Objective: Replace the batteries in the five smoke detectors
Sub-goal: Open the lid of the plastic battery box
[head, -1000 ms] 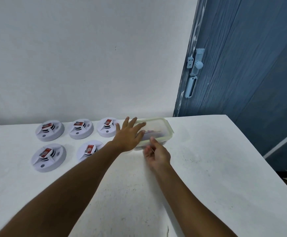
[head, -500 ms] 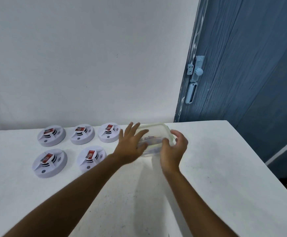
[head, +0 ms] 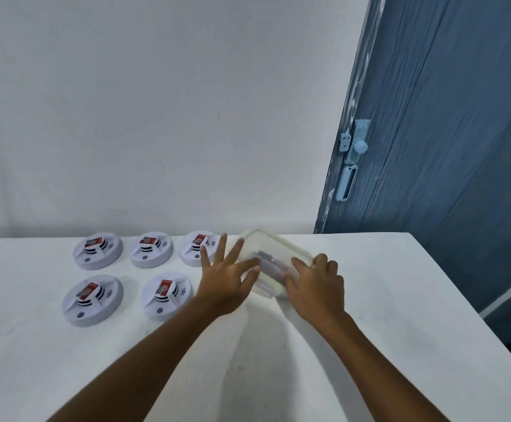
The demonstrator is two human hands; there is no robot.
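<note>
Two bare forearms reach forward from the near edge over a white bench (head: 400, 345), whose surface is matte, faintly speckled and marked by soft shadows under the arms. Its right edge runs back toward the far right corner, and beyond that edge the floor drops away dark.

Toward the middle of the bench the left hand (head: 226, 278) lies with its fingers straight and spread, their tips touching the left side of a clear plastic container (head: 274, 254). The right hand (head: 315, 281) grips the container's near right end, thumb on top of the lid and fingers curled round the rim. The container is tilted, its far left corner raised. Blurred dark cylinders, probably the batteries (head: 267, 261), show through the lid.

To the left of the hands stand five white round smoke detectors, each with a red-labelled block set in its top. Two form the nearer row: the near left detector (head: 92, 300) and the near middle detector (head: 166, 295). Three sit along the far edge: the far left detector (head: 98, 250), the far middle detector (head: 151, 249) and the far right detector (head: 197, 247), the last partly behind the left fingers.

Behind the bench rises a plain white wall (head: 156, 117). To its right stands a blue wooden door (head: 446, 117), with a pale blue latch (head: 354, 141) and a handle (head: 347, 184) below it.
</note>
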